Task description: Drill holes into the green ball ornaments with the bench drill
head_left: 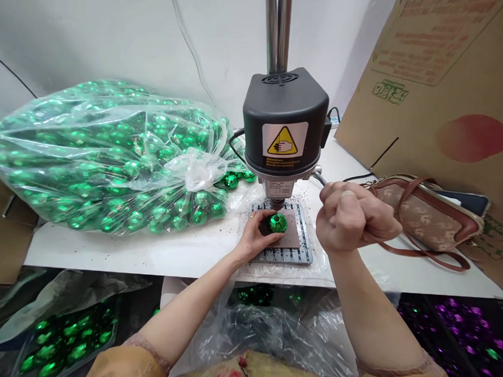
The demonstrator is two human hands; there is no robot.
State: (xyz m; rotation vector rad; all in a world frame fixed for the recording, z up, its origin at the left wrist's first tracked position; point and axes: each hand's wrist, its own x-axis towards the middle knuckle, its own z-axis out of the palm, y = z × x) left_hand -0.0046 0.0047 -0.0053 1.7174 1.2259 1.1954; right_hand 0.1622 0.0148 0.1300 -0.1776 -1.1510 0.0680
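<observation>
My left hand (258, 236) has its thumb and fingers curled round a shiny green ball ornament (278, 222). The ornament sits on a brownish square pad (291, 235) on the slotted metal base (306, 256) of a small drill press (284, 123). Right above the ball is the press's chuck (277, 204); whether a bit touches the ball I cannot make out. Raised at the machine's right side, my right hand (354, 218) is closed in a fist round the end of the metal feed lever (320, 177). Most of the grip is hidden by the fingers.
A large clear bag of green ornaments (111, 154) lies at the left, with a few loose ones (231, 180) beside it. A patterned handbag (434, 213) and a cardboard box (443, 97) stand right. Below the table edge are bins of green (70, 336) and purple ornaments (462, 331).
</observation>
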